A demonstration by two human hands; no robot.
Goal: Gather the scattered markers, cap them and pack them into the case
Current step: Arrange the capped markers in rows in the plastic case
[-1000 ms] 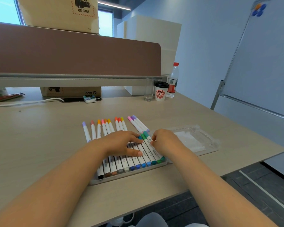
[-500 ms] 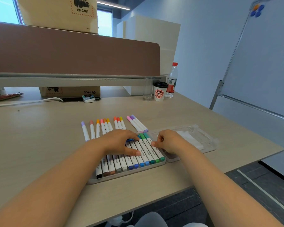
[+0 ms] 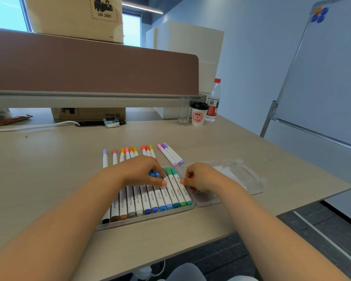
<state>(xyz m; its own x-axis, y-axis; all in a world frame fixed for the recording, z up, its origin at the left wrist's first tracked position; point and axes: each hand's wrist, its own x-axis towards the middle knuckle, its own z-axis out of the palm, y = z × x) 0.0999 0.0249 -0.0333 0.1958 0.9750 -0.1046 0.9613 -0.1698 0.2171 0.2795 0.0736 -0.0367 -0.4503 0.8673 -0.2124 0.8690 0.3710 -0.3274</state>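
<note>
Markers (image 3: pixel 150 199) white, multicoloured ends; case (image 3: pixel 148 219) clear; cup (image 3: pixel 199 118) white, red rings; divider (image 3: pixel 89 67) brown.

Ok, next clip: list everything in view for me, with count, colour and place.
cased markers: about twelve, black, browns, greys, blues, greens, in case
loose markers: about twelve, purple, pink, orange, yellow, beyond case
case: one, clear, near table edge
lid: one, clear, right of case
cup: one, white, far right
glass: one, clear, left of cup
bottle: one, red-capped, right of cup
boxes: two, cardboard, by divider
whiteboard: one, white, right
table: one, beige, under all
left grip: one, on cased markers
right grip: one, fingers curled, at rightmost cased marker
</note>
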